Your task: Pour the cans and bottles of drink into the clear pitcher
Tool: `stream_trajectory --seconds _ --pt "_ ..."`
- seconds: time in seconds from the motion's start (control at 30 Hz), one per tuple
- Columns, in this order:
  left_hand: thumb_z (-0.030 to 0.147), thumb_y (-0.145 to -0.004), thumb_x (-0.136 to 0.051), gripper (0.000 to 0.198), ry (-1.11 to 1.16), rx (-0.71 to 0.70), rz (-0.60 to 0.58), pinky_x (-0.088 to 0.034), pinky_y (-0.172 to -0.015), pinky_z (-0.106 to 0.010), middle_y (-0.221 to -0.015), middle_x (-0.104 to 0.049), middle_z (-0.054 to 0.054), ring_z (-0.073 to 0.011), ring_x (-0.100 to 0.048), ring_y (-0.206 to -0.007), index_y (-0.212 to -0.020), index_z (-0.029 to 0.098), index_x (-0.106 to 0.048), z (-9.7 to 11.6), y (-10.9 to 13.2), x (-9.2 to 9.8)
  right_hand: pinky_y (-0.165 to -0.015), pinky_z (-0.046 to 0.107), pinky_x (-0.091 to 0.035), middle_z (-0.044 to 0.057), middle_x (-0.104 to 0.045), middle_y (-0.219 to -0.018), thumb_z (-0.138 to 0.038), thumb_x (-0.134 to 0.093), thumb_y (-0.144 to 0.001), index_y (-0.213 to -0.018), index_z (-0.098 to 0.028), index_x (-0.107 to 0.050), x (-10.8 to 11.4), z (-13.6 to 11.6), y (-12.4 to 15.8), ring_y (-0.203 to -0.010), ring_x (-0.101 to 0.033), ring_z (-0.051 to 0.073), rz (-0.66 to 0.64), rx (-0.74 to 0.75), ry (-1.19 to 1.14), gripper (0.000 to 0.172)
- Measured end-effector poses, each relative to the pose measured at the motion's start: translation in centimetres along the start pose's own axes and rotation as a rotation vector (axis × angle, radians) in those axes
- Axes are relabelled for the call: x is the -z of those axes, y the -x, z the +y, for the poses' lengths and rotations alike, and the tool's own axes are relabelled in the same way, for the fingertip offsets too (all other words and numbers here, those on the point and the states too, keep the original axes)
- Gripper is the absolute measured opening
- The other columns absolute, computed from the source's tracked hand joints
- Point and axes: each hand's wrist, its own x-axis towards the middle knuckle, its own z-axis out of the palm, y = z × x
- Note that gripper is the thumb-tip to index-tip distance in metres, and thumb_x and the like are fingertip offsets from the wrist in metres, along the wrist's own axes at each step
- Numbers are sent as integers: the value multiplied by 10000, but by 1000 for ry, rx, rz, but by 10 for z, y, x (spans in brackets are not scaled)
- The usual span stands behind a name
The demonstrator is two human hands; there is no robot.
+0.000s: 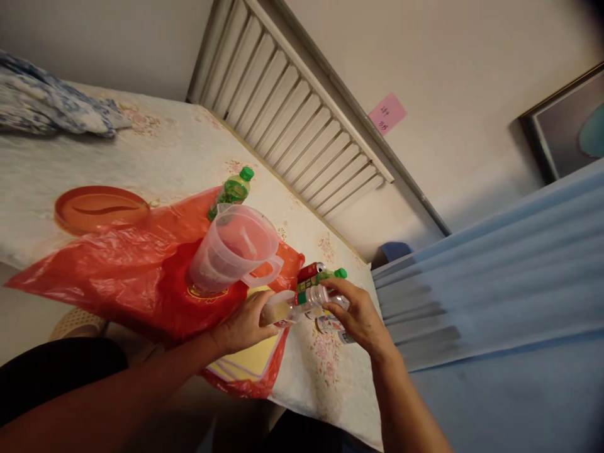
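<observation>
My left hand (245, 324) closes around the wide end of a clear plastic bottle (280, 308), held sideways above the table edge. At the bottle's narrower, pale end, the thumb and fingers of my right hand (353, 314) are pinched; whether a cap sits between them I cannot tell. Just beyond my hands lie a green-capped bottle (340, 273) and a red can (309, 271), with other patterned containers (328, 324) partly hidden by my right hand. A translucent jug (226, 251) with a handle stands left of the held bottle. Behind it is another green-capped bottle (236, 187).
A red plastic bag (113, 258) spreads under the jug, with a yellow sheet (240, 362) near my left wrist. An orange-red round lid (101, 207) lies farther left, and blue-white cloth (51, 100) at far left. A radiator (287, 107) borders the table; a blue curtain (491, 270) hangs right.
</observation>
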Motion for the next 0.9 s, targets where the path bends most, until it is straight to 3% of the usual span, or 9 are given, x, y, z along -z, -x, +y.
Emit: stream_trajectory --seconds 0.27,0.57,0.67,0.73,0.8,0.9 --pt "284 -693 -710 588 -24 24 -27 -511 -942 -429 -1192 -629 -101 -280 -616 -1079 -1246 203 -529 7 -1 4 -868 371 -511 44 -717 -1082 -260 -674 -876 -1159 -288 -692 1 -5 -4 -920 -663 206 -58 82 64 286" --pt "280 -709 -709 637 -45 1 -28 -495 -964 -422 -1225 -609 -102 -277 -592 -1122 -1300 207 -483 -2 -1 -1 -892 398 -505 57 -731 -1057 -327 -687 -878 -1130 -274 -715 -3 -3 -1 -970 -664 239 -23 8 37 258" --pt "279 -710 -716 634 -40 -12 -30 -492 -969 -416 -1226 -606 -101 -271 -589 -1123 -1295 200 -486 -3 -2 -1 -943 431 -502 76 -705 -1185 -435 -776 -790 -1223 -278 -673 -5 6 4 -1037 -658 269 28 -54 -146 471" --pt "281 -708 -721 642 -30 -12 -34 -486 -985 -417 -1241 -600 -101 -271 -586 -1138 -1299 198 -483 -1 -1 0 -948 455 -514 94 -672 -1258 -507 -831 -700 -1332 -276 -591 -14 16 11 -1071 -654 291 102 -128 -334 714" --pt "290 -709 -726 649 -27 0 -38 -483 -996 -423 -1259 -597 -107 -276 -583 -1154 -1302 194 -480 2 -1 1 -911 463 -541 107 -676 -1238 -539 -862 -634 -1366 -260 -552 -32 26 19 -1042 -668 299 173 -216 -496 843" --pt "308 -717 -728 666 -40 15 -37 -475 -1014 -439 -1294 -590 -121 -290 -572 -1193 -1317 190 -466 6 0 2 -853 432 -572 87 -715 -1113 -506 -891 -588 -1216 -231 -643 -73 33 33 -936 -694 272 190 -332 -624 730"
